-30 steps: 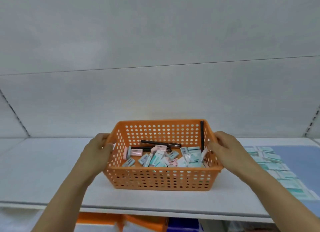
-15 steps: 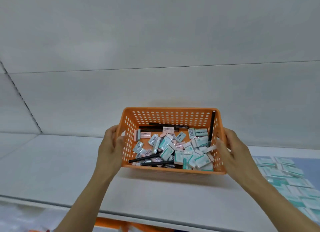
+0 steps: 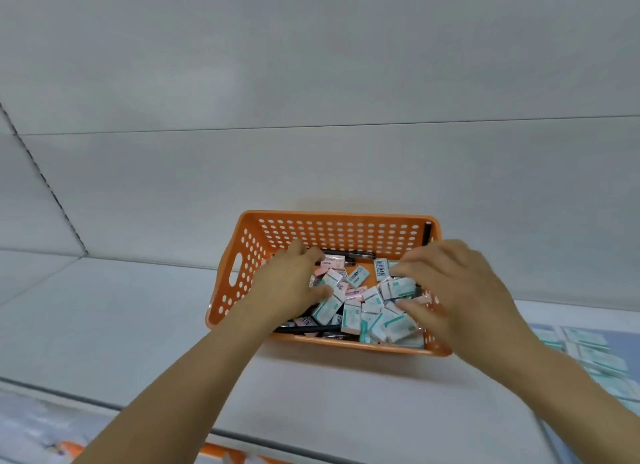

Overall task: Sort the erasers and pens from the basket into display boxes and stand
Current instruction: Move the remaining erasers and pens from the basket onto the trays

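An orange perforated basket stands on a white shelf. It holds several teal and pink erasers and black pens; one pen leans in the far right corner. My left hand is inside the basket on the left, fingers curled down onto the pile. My right hand hovers over the right side, thumb and fingers apart around a teal eraser. No display boxes or stand are in view.
Flat teal packets lie in rows on a blue surface to the right of the basket. The shelf's back wall rises right behind the basket. Something orange shows below the shelf's front edge.
Both hands have let go of the basket's sides and moved inside it onto the erasers. The basket now rests on the shelf, and the view looks down more steeply.
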